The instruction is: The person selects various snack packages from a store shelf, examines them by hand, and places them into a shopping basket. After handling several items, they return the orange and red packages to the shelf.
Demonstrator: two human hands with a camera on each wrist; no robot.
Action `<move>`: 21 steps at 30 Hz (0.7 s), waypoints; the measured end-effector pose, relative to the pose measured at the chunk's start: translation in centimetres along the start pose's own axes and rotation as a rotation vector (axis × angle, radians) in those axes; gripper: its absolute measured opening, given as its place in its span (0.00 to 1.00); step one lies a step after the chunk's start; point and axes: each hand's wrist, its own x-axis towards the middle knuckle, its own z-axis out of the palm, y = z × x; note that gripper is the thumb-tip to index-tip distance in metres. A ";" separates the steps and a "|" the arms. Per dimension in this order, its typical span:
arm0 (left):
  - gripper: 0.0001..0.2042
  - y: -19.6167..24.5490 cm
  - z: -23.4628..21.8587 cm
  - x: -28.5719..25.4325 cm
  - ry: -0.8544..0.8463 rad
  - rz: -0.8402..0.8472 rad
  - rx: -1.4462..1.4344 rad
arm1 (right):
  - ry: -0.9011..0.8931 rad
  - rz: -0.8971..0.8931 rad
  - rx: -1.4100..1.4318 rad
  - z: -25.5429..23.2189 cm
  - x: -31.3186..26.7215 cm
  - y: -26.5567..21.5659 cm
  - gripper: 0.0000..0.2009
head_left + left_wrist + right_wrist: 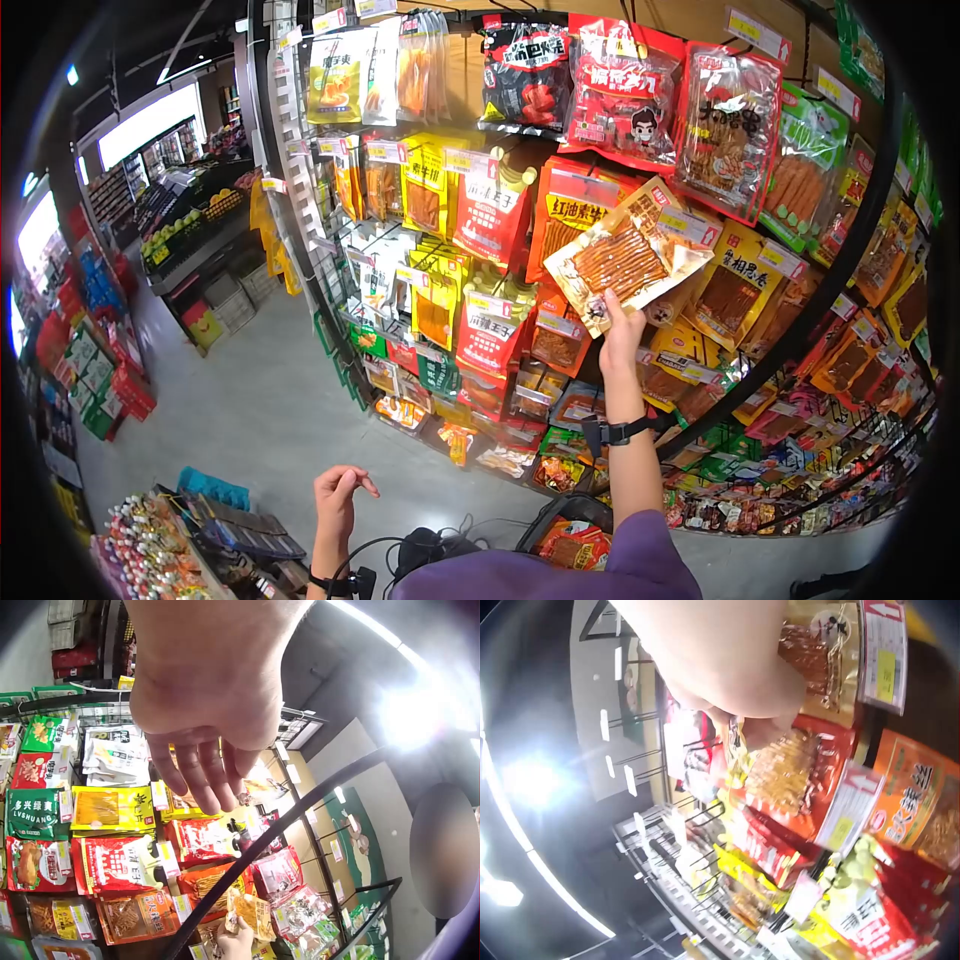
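Observation:
My right hand (622,345) pinches the lower corner of a beige and gold packet (625,262) of brown strips, thumb on its front. The packet is tilted before the hanging rows, partly over an orange-red packet (560,215); a price tag overlaps its upper right. The left wrist view also shows this packet (253,915) in the right hand (235,942). In the right wrist view, the right hand (727,667) hides much of its own fingers. My left hand (336,497) is low, away from the rack, holding nothing; its fingers (196,769) hang loosely bent.
A rack of hooks carries several snack packets, with price tags (758,36) in front. A dark curved bar (800,335) crosses the right side. Below stands a black basket (540,520) with packets inside. Grey floor (235,400) and a display of small goods (150,545) lie left.

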 end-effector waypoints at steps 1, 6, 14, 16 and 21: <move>0.13 -0.2 0.3 -0.2 0.000 -0.008 0.003 | 0.002 -0.022 -0.025 0.7 -1.2 -0.3 0.12; 0.13 -0.5 1.1 -0.7 0.019 -0.015 0.020 | 0.070 -0.098 0.111 2.6 -5.9 -3.7 0.10; 0.12 -1.1 2.2 -0.7 0.037 -0.101 0.086 | -0.241 -0.041 -0.369 -0.7 -17.3 2.8 0.08; 0.12 -1.2 2.7 -0.1 0.052 -0.109 0.100 | -0.550 0.392 -0.464 -3.4 -21.3 7.1 0.09; 0.12 -0.8 2.2 -0.5 0.049 -0.158 0.157 | -0.731 0.764 -0.256 -5.5 -25.6 11.0 0.11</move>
